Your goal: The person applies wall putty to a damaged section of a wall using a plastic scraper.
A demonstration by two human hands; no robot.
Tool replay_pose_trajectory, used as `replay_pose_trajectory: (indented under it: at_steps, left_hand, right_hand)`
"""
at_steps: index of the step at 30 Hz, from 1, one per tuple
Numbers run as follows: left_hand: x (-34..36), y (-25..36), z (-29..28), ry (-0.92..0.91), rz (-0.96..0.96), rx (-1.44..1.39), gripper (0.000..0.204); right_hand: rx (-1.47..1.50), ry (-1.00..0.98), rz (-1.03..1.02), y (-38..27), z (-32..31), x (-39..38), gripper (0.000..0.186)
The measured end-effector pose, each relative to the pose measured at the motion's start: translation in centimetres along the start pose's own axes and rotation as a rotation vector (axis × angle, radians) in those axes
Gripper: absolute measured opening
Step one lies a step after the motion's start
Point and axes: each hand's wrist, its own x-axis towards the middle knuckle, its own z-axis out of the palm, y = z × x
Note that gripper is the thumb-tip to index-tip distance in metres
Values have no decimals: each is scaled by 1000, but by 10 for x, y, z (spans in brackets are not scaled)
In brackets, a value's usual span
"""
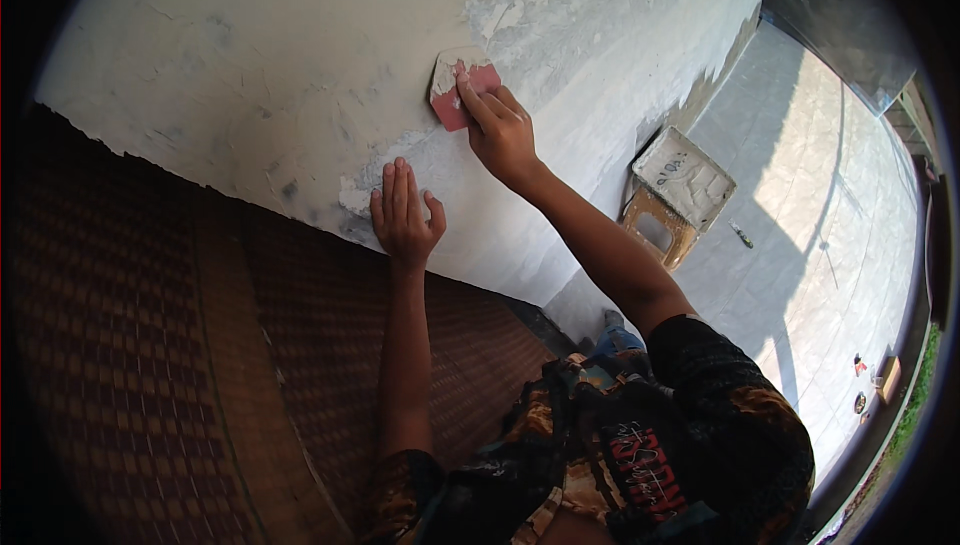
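My right hand (503,138) grips a flat pink putty spreader (482,77), its face smeared with pale filler. The spreader lies against the wall (330,55), with my fingers pressed on its near side. To the left and lower, my left hand (405,212) rests flat on the wall near its lower edge, fingers stretched out and thumb apart. Around both hands the wall is coated in cream and whitish filler; a greyer, rough patch (560,25) spreads up and right of the spreader.
At the right, a putty-smeared tray (684,177) sits on a worn stool (655,232) beside the wall. A small green-handled tool (741,235) lies on the tiled floor (790,145). Brown woven matting (120,325) fills the lower left. A few small items lie by the far right edge.
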Motion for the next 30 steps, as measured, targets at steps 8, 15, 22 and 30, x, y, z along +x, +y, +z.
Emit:
replay_pose_trajectory:
  at_steps: [8, 15, 22, 30]
  left_hand:
    - [1, 2, -4, -19, -24, -14, 46]
    - [0, 1, -1, -11, -11, -2, 46]
    - [-1, 0, -5, -13, -44, -3, 44]
    - [-2, 1, 0, -16, -19, -7, 47]
  right_hand:
    - [125, -15, 44, -38, -23, 7, 68]
    - [-6, 5, -6, -10, 6, 1, 68]
    - [173, -69, 21, -54, -21, -8, 68]
    - [-3, -46, -20, -20, 7, -14, 60]
